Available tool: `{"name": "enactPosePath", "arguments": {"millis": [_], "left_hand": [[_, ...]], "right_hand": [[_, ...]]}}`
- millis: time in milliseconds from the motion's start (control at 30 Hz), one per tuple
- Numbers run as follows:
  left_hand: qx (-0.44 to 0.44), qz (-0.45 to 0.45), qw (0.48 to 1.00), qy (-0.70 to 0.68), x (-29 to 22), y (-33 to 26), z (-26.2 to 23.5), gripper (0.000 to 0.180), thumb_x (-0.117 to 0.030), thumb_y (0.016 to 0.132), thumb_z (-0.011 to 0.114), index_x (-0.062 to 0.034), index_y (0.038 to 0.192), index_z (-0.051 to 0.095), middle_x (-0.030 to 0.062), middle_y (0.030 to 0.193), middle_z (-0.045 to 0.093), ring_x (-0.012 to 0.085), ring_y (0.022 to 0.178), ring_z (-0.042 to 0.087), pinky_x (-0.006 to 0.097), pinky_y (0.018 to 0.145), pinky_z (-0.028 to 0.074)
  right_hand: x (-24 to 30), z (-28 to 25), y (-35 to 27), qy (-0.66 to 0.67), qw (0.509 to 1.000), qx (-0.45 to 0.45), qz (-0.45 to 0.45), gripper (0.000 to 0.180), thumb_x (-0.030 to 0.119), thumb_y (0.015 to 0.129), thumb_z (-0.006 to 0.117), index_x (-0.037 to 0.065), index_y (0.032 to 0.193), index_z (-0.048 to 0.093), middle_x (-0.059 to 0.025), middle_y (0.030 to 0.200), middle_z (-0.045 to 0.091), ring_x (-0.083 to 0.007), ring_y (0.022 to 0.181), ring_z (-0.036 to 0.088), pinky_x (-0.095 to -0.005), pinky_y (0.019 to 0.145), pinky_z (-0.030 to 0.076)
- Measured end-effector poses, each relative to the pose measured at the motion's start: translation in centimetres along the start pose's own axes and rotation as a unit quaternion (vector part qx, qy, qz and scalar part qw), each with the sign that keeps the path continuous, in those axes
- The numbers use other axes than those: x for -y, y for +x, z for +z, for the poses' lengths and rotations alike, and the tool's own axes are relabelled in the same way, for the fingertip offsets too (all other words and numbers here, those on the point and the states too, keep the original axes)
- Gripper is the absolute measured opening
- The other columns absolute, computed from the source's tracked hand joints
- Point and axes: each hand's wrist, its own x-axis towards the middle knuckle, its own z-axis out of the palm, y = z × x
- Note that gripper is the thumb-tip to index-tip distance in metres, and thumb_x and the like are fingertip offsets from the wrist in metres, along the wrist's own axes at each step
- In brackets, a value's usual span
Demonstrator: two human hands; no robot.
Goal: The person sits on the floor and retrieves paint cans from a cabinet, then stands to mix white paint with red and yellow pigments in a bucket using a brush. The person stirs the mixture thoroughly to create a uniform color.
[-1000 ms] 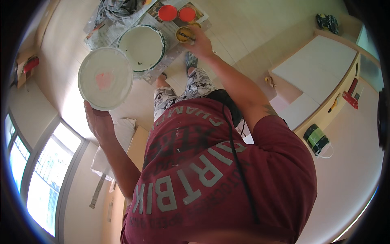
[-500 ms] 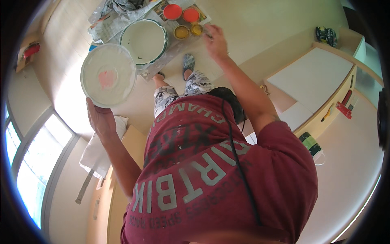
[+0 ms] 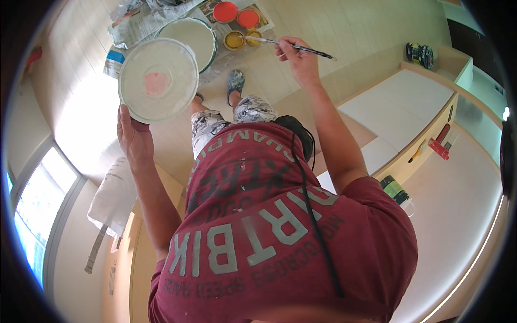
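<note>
My left hand (image 3: 134, 139) is closed on the lower edge of a round whitish lid (image 3: 180, 89), held out flat. A pink paint patch (image 3: 155, 83) lies at its middle. Between the fingers of my right hand (image 3: 301, 62) is a thin paintbrush (image 3: 315, 52) with a dark handle, its bristle end over two small open tins. One is a tin of ochre-yellow paint (image 3: 233, 40), the other a yellow tin (image 3: 253, 36). Behind the lid, and partly hidden by it, stands a large open bucket of whitish paint (image 3: 196, 40).
Two tins of red-orange paint (image 3: 224, 12) stand on newspaper (image 3: 132, 29) spread over the floor. At the right are a light wooden unit with a white panel (image 3: 398, 107), a dark paint-spattered can (image 3: 419, 55) and a red-handled tool (image 3: 439, 149). A white bag (image 3: 113, 196) is at the left.
My right hand has drawn back to the right from the tins, so the brush now shows clearly. The lid has shifted right and overlaps more of the bucket. The whole view has tilted slightly.
</note>
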Motion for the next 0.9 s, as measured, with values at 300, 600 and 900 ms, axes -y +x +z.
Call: {"name": "enactPosePath", "arguments": {"millis": [300,600,900], "left_hand": [[-0.015,0.000,1.000,0.025,0.7,-0.8,-0.5,0.037,-0.031,0.113,0.058,-0.0023,0.135,0.065,0.0053,0.122,0.074,0.0133,0.108,0.069,0.032,0.094,0.054],[-0.015,0.002,1.000,0.016,0.4,-1.1,0.5,0.035,-0.031,0.113,0.058,-0.0033,0.133,0.067,0.0035,0.114,0.075,0.0103,0.098,0.069,0.029,0.086,0.054],[-0.003,0.007,1.000,0.025,0.2,-0.8,0.6,0.036,-0.031,0.114,0.057,-0.0030,0.135,0.066,0.0027,0.115,0.074,0.0088,0.096,0.067,0.028,0.086,0.053]], "right_hand": [[-2.2,2.1,-0.1,-0.172,0.982,0.040,-0.071,0.018,0.012,0.096,0.076,0.008,0.113,0.079,-0.0062,0.092,0.077,-0.0090,0.073,0.066,-0.0267,0.069,0.056],[-2.3,2.0,0.2,-0.214,0.963,0.049,-0.158,0.019,0.007,0.090,0.076,0.007,0.109,0.079,-0.0105,0.097,0.077,-0.0154,0.071,0.068,-0.0290,0.066,0.056],[-1.7,2.2,0.7,-0.262,0.933,0.081,-0.234,0.020,0.006,0.089,0.073,0.007,0.108,0.080,-0.0116,0.093,0.075,-0.0211,0.070,0.068,-0.0327,0.066,0.055]]}}
